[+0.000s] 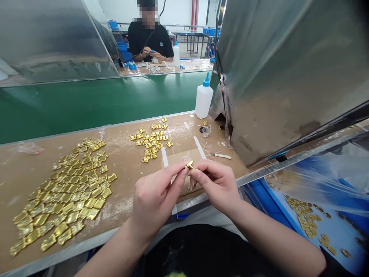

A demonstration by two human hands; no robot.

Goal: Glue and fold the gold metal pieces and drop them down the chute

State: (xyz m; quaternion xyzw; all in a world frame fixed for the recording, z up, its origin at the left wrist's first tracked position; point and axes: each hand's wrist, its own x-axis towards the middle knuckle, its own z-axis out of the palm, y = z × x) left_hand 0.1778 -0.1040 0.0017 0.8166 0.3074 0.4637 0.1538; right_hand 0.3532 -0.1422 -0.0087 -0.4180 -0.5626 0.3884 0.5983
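Between the fingertips of both hands is a small shiny gold metal piece (189,164), raised above the front of the bench. My left hand (160,190) pinches it from the left. From the right, my right hand (216,182) grips it between thumb and forefinger. Fingers cover part of the piece, so its exact kind cannot be made out. A small cluster of similar gold pieces (152,139) lies just beyond my left hand. Farther left spreads a large group of flat gold rectangular pieces (69,188).
A white squeeze bottle (204,100) with a blue tip stands at the back right. Nearby lie a small clear cup (205,132) and a white-handled tool (221,156). A blue tray (276,204) holds gold parts at right. Beyond the green belt (115,100) sits a co-worker (150,40).
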